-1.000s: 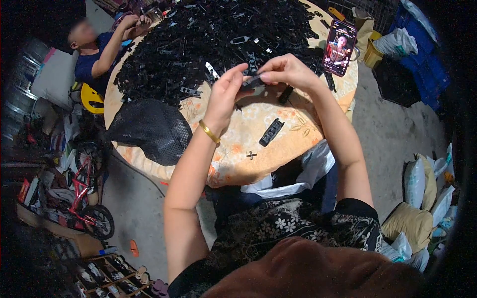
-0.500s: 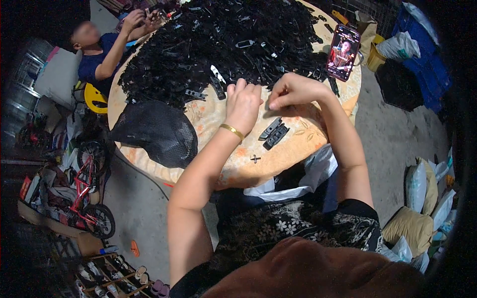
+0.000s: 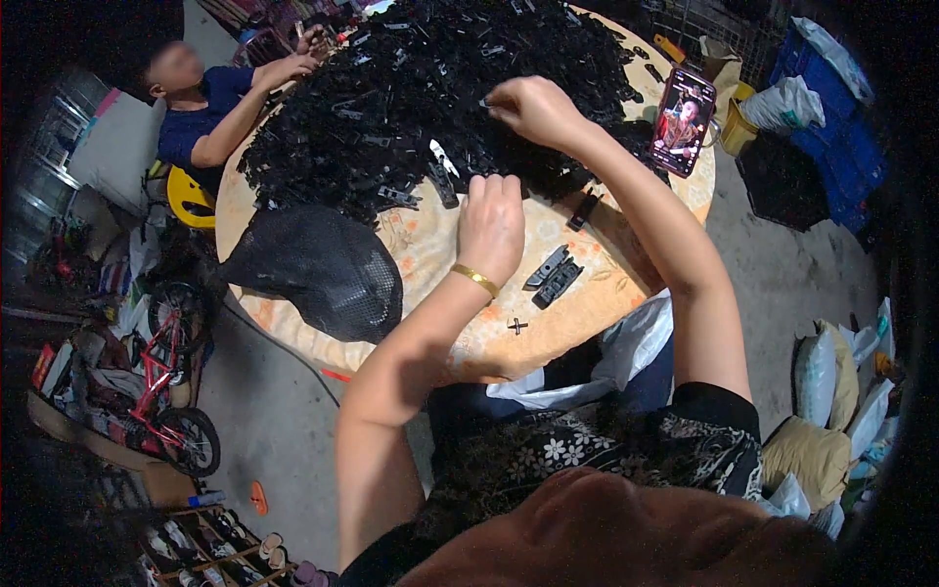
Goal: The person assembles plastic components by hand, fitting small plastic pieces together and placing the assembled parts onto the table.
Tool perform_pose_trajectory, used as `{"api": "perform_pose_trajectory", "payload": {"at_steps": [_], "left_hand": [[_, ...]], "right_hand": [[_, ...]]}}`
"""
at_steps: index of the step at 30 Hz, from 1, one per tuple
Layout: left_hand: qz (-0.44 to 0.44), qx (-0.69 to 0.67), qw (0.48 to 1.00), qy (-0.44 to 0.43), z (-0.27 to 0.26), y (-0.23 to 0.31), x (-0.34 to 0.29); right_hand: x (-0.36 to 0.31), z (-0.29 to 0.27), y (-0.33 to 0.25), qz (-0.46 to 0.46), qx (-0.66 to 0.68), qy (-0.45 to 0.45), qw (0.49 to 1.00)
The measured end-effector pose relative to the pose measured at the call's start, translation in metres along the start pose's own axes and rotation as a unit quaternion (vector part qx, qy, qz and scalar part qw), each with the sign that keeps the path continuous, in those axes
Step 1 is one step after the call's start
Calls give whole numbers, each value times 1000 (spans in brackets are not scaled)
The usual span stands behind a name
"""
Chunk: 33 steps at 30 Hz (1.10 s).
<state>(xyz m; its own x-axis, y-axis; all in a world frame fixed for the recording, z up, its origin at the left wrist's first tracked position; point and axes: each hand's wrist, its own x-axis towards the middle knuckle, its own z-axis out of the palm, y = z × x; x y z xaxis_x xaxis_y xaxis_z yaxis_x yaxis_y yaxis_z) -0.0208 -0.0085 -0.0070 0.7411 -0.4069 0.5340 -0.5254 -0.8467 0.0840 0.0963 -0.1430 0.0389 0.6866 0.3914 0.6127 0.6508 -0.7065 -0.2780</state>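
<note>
A large heap of small black plastic parts point(image 3: 391, 98) covers the far side of a round table with a patterned yellowish cloth point(image 3: 430, 230). My left hand point(image 3: 492, 225), a gold bangle at its wrist, rests at the heap's near edge, fingers bent down together; their tips are hidden. Over the heap, my right hand point(image 3: 536, 110) has curled fingers, with a small light spot at the tips that I cannot make out. Between my forearms lie two dark clip-like pieces point(image 3: 555, 276) side by side, a small black cross-shaped piece point(image 3: 517, 326) and a single black piece point(image 3: 584, 208).
A black mesh bag point(image 3: 318, 274) lies at the table's left. A phone point(image 3: 683, 122) stands upright at the right edge. Another person point(image 3: 201, 112) sits at far left, hands at the heap. A white bag point(image 3: 636, 338) hangs at the near edge; a red bicycle point(image 3: 161, 367) stands left.
My right hand has moved from beside my left hand forward over the heap. The single black piece shows where it was. The other person's near arm has lowered toward the heap.
</note>
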Motion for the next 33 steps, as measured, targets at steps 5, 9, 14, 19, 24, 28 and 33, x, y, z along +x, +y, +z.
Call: {"api": "perform_pose_trajectory", "payload": {"at_steps": [5, 9, 14, 19, 24, 28, 33], "left_hand": [[-78, -226, 968, 80, -7, 7, 6], [-152, -325, 929, 96, -9, -1, 5], [-318, -588, 743, -24, -3, -11, 9], [-324, -672, 665, 16, -5, -21, 13], [-347, -702, 622, -15, 2, -27, 13], [-341, -716, 608, -24, 5, -28, 13], [-357, -716, 599, -6, -2, -22, 14]], "right_hand": [[53, 43, 40, -49, -147, 36, 987], [74, 55, 36, -84, -269, -27, 959], [74, 44, 39, -101, -328, -71, 937], [22, 15, -2, -156, -92, 26, 983], [-49, -5, -32, -200, 6, 17, 980], [-73, -10, -35, -169, 109, 18, 979], [-75, -14, -30, -132, 178, 17, 975]]}}
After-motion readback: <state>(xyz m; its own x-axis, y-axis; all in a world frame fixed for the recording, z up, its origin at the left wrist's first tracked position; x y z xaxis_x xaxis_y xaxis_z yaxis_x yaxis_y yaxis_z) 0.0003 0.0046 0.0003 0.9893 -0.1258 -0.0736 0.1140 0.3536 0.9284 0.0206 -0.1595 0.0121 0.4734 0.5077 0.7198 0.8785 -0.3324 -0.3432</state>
